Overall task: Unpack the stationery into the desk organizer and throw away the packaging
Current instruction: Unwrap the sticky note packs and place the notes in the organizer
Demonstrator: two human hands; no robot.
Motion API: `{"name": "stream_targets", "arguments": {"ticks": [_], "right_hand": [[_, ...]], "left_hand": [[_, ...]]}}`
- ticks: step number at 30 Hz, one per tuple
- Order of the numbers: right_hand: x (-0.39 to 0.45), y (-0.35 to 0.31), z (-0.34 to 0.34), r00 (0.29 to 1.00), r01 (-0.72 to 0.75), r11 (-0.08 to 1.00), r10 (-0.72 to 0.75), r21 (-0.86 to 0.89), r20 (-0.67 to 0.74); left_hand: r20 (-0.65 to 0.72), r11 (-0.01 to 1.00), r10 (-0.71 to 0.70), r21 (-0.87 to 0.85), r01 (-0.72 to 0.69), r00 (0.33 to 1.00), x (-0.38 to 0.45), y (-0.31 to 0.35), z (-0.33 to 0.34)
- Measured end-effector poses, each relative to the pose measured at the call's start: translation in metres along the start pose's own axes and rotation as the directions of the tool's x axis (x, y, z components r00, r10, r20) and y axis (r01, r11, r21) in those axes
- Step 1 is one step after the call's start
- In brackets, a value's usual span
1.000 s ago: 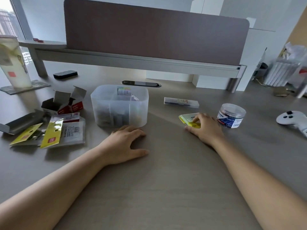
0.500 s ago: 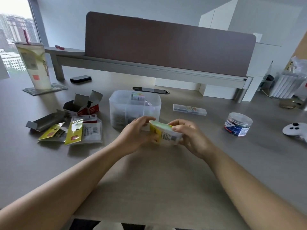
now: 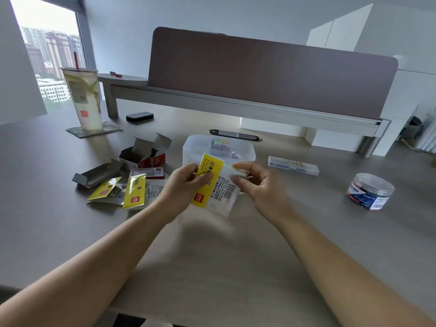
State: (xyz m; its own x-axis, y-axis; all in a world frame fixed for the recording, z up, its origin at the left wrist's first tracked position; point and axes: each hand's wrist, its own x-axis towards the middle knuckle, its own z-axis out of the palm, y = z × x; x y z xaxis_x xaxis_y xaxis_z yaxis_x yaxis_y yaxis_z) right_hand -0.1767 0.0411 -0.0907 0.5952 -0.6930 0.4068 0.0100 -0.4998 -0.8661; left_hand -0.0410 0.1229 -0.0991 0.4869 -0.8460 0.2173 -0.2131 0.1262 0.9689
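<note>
I hold a sticky-note packet (image 3: 213,185) with a yellow label and a white barcoded back above the desk, just in front of the translucent desk organizer (image 3: 247,151). My left hand (image 3: 186,185) pinches the packet's left side. My right hand (image 3: 257,182) pinches its upper right corner, where a pale edge shows; that part is blurred. The organizer holds a small pack of coloured notes (image 3: 220,145) and other items I cannot make out.
Opened boxes (image 3: 144,152) and empty yellow wrappers (image 3: 122,190) lie left of the organizer. A long clear pen case (image 3: 292,165) and a round clear jar (image 3: 369,194) sit to the right. A tall drink cup (image 3: 85,97) stands at the back left, a dark divider (image 3: 271,69) behind.
My right hand picked the yellow packet up from the desk and brought it to the middle. My left hand left the desk and took hold of it; the packet now stands more upright.
</note>
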Motion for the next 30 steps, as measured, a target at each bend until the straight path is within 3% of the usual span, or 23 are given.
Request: {"name": "stream_targets", "arguments": {"ticks": [10, 15, 21, 30], "right_hand": [[0.005, 0.006, 0.001, 0.991, 0.061, 0.997, -0.056, 0.043, -0.12], [0.008, 0.007, -0.008, 0.991, 0.116, 0.993, -0.114, 0.02, -0.064], [0.014, 0.006, -0.016, 0.99, 0.141, 0.987, -0.141, -0.078, 0.001], [0.016, -0.016, -0.021, 0.994, 0.016, 0.993, -0.029, 0.119, 0.11]], "left_hand": [[-0.032, 0.997, -0.011, -0.081, 0.008, 0.999, 0.007, -0.005, 0.0], [-0.041, 0.997, -0.03, -0.072, 0.027, 0.999, 0.009, -0.006, 0.0], [-0.114, 0.982, -0.061, -0.186, 0.039, 0.992, 0.009, 0.0, -0.007], [-0.047, 0.949, -0.088, -0.308, 0.069, 0.995, 0.004, 0.013, -0.012]]}}
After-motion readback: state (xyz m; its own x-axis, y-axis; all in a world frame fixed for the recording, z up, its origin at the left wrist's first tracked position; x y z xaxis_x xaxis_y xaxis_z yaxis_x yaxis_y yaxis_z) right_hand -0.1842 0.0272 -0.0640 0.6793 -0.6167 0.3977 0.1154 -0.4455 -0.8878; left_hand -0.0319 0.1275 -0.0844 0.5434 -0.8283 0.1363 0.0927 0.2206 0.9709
